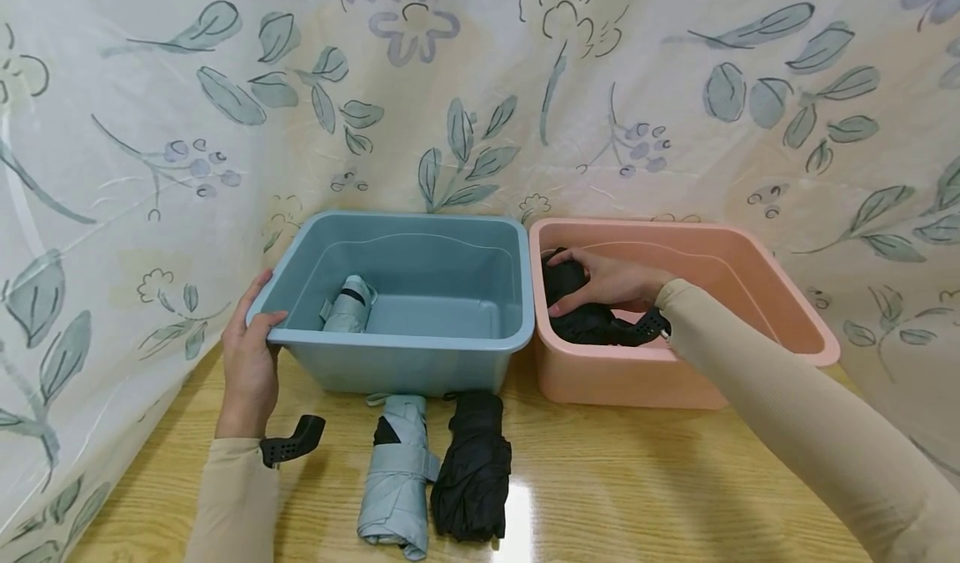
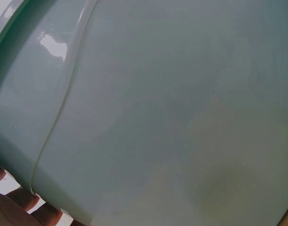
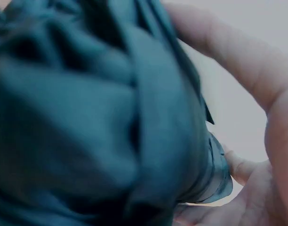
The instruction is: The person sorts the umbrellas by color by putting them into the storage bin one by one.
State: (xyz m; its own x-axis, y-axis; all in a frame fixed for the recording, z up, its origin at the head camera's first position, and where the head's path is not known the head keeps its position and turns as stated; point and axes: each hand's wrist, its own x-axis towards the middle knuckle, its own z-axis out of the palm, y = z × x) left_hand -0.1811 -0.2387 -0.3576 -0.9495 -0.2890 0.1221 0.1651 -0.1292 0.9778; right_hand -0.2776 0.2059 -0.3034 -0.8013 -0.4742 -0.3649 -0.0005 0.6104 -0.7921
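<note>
White floral sheet (image 1: 480,87): hangs behind the bins and down the left side.

Wood-grain table (image 1: 615,471): bears both bins; its glossy top might let them slide if bumped.

Blue bin (image 1: 405,367): stands on the left, rim close against its neighbour. A hard tug on its side could swing it into the umbrellas lying in front.

Pink bin (image 1: 630,384): stands on the right, with no hand steadying it; cloth snagging on the rim could drag or tilt it.

Pale blue umbrella (image 1: 396,488): folded and banded on the table, just in front of the blue bin; a nudge might roll it.

Black umbrella (image 1: 474,471): beside that one, its folds looser, so likelier to catch or spread if brushed.

Left hand (image 1: 251,371): grips the blue bin's rim near the front left corner.

Right hand (image 1: 613,283): inside the pink bin, thumb and fingers round a dark umbrella.

Dark umbrella (image 1: 564,281): in the pink bin's left end, held; pinched by cloth alone, it could slip or unfurl.

Black fabric (image 1: 581,327): below it; whether separate, I cannot tell. If separate, it might get dragged along.

Small blue umbrella (image 1: 347,311): inside the blue bin, towards the left; jolting could shift it.
</note>
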